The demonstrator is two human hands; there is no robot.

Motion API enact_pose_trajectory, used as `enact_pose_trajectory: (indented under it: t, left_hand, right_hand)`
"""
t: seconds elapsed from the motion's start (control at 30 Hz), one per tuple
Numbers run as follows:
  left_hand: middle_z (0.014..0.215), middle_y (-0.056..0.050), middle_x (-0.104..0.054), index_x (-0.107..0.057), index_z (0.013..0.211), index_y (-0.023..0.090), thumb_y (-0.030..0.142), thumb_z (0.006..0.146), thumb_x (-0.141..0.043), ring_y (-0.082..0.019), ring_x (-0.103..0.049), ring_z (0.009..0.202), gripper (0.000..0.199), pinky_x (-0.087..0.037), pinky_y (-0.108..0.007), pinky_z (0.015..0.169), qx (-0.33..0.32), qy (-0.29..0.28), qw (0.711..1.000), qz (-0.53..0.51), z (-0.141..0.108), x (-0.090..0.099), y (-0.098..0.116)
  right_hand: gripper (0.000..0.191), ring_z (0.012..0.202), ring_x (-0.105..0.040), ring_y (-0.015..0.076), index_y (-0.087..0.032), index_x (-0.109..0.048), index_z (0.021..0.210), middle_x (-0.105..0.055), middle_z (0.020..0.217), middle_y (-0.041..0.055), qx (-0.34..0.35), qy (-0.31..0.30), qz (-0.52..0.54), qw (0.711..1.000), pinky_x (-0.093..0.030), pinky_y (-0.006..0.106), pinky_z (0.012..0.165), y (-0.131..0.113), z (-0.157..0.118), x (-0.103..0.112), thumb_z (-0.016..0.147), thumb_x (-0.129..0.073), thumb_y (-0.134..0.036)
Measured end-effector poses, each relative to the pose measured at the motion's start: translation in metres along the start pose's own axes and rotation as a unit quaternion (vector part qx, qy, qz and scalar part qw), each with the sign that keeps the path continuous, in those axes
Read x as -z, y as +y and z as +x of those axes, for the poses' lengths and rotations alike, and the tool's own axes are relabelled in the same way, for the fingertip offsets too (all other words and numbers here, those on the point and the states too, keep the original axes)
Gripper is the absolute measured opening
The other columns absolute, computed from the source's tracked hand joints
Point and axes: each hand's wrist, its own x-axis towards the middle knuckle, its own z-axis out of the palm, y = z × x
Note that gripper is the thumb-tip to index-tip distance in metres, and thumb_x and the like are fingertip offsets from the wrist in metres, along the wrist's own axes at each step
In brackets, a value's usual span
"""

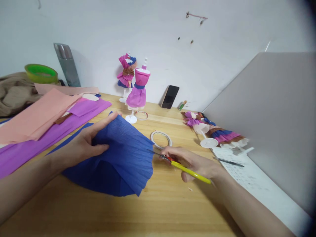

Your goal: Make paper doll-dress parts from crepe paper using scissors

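My left hand (pixel 90 141) is closed on a sheet of blue crepe paper (pixel 118 151), thumb on top and fingers along the upper edge. The paper is held above the wooden table, its right edge pleated and wavy. My right hand (pixel 190 163) grips scissors (pixel 190 170) with yellow and red handles. Their blades touch the paper's right edge; whether they are parted cannot be made out. Just behind the blades lies a white roll of tape (pixel 161 140).
Two mini dress forms in paper dresses (pixel 137 95) (pixel 127 74) stand near the wall. A phone (pixel 170 97) leans there. Pink and purple crepe sheets (pixel 41 113) lie left, below a green tape roll (pixel 40 73). More paper dresses (pixel 224 135), a pen (pixel 230 162) and written paper (pixel 261 187) lie right.
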Motion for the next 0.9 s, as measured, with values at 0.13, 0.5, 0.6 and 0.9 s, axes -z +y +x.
enact_pose_trajectory:
  t: [0.13, 0.5, 0.6, 0.9]
  left_hand:
    - [0.156, 0.002, -0.032, -0.026, 0.150, 0.033, 0.031, 0.076, -0.071, -0.031, -0.051, 0.127, 0.087, -0.053, -0.033, 0.092, 0.010, -0.004, 1.000, 0.006, 0.001, 0.000, -0.001]
    - [0.153, 0.004, -0.038, -0.033, 0.147, 0.036, 0.032, 0.076, -0.071, -0.033, -0.047, 0.129, 0.081, -0.053, -0.035, 0.094, -0.016, 0.003, 0.999, 0.051, 0.003, 0.002, -0.003]
    - [0.152, 0.002, -0.040, -0.030, 0.149, 0.035, 0.031, 0.078, -0.069, -0.031, -0.049, 0.128, 0.081, -0.054, -0.035, 0.093, -0.008, -0.017, 0.999, 0.029, 0.003, 0.002, -0.003]
    - [0.151, 0.001, -0.042, -0.030, 0.149, 0.034, 0.029, 0.080, -0.067, -0.031, -0.052, 0.126, 0.078, -0.055, -0.037, 0.092, -0.026, -0.024, 0.998, 0.061, 0.003, 0.002, -0.004]
  right_hand:
    - [0.038, 0.071, -0.038, 0.0142, -0.021, -0.052, 0.088, -0.044, 0.079, -0.0018, -0.011, 0.010, 0.036, 0.999, -0.034, 0.024, 0.059, 0.001, 0.001, -0.004, 0.061, -0.072, -0.040]
    - [0.034, 0.065, -0.034, 0.0107, -0.020, -0.051, 0.084, -0.038, 0.073, -0.0045, -0.016, -0.005, 0.120, 0.993, -0.031, 0.022, 0.054, 0.011, 0.003, -0.007, 0.063, -0.074, -0.033]
    - [0.035, 0.066, -0.035, 0.0106, -0.020, -0.050, 0.084, -0.039, 0.074, -0.0041, -0.017, -0.010, 0.126, 0.992, -0.031, 0.021, 0.054, 0.012, 0.004, -0.008, 0.064, -0.076, -0.033]
    - [0.041, 0.061, -0.030, 0.0078, -0.017, -0.052, 0.083, -0.037, 0.070, -0.0063, 0.018, -0.010, 0.150, 0.988, -0.027, 0.021, 0.053, 0.016, 0.005, -0.010, 0.065, -0.079, -0.042]
